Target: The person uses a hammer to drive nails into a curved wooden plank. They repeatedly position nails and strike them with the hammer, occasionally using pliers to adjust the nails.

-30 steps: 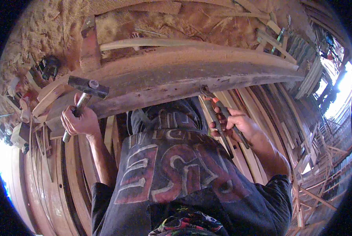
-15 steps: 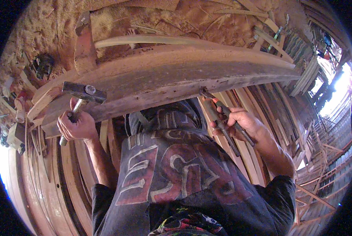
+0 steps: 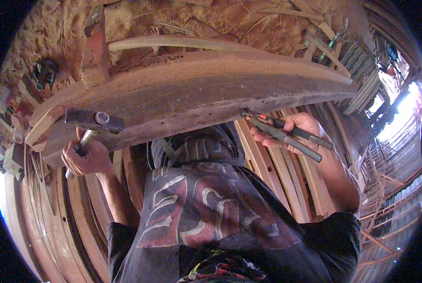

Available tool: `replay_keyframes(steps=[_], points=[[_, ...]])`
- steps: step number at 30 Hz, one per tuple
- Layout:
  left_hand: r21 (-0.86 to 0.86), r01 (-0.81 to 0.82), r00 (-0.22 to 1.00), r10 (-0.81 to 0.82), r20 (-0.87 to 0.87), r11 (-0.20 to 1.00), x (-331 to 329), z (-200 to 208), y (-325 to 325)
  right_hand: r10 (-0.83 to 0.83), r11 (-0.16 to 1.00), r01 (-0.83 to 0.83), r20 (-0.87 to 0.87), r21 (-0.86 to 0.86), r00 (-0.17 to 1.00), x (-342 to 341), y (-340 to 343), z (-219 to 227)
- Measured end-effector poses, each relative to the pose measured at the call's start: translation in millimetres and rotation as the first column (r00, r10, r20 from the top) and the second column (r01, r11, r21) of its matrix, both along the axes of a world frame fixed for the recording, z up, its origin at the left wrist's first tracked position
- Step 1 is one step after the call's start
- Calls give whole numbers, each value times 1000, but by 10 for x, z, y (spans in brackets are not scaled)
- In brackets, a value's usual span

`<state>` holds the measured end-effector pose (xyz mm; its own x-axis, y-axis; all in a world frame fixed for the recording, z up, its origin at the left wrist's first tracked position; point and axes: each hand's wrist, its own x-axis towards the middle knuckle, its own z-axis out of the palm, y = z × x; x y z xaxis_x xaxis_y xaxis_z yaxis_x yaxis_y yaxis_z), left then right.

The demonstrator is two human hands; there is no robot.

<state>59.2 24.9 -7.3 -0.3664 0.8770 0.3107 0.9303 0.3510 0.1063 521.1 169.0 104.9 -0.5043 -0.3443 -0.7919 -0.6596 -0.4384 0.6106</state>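
My left hand [image 3: 90, 158] is closed round the handle of a hammer [image 3: 94, 121]. Its dark steel head is held up in front of the left part of a thick wooden beam [image 3: 178, 89]. At the beam's near lower edge, my right hand [image 3: 305, 123] holds a pair of pincers [image 3: 289, 139] with long grey handles and a reddish patch near the joint. The jaws touch or nearly touch the edge; what they grip, if anything, is too small to make out. Several small dark holes or nail marks run along this edge.
A red-brown upright block [image 3: 95, 59] stands against the beam's far left. A pale curved strip [image 3: 173, 43] lies behind the beam on sawdust-covered ground [image 3: 140, 19]. Long planks [image 3: 74, 207] lie below the beam. Corrugated sheets [image 3: 355, 61] are at the right.
My right hand has turned and moved slightly up, swinging the pincers' handles up and to the right while the jaws stay by the beam's edge. The hammer has shifted slightly left and down.
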Motion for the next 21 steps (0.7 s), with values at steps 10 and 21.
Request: replay_keyframes(steps=[10, 21], points=[[-14, -10, 1000, 10, -16, 1000, -59, 53, -110, -29, 998, 26, -55, -50, 998, 44, 236, -131], [-2, -13, 999, 13, 47, 1000, -106, 124, -145, -105, 988, 99, -50, -117, 993, -9, 290, -130]])
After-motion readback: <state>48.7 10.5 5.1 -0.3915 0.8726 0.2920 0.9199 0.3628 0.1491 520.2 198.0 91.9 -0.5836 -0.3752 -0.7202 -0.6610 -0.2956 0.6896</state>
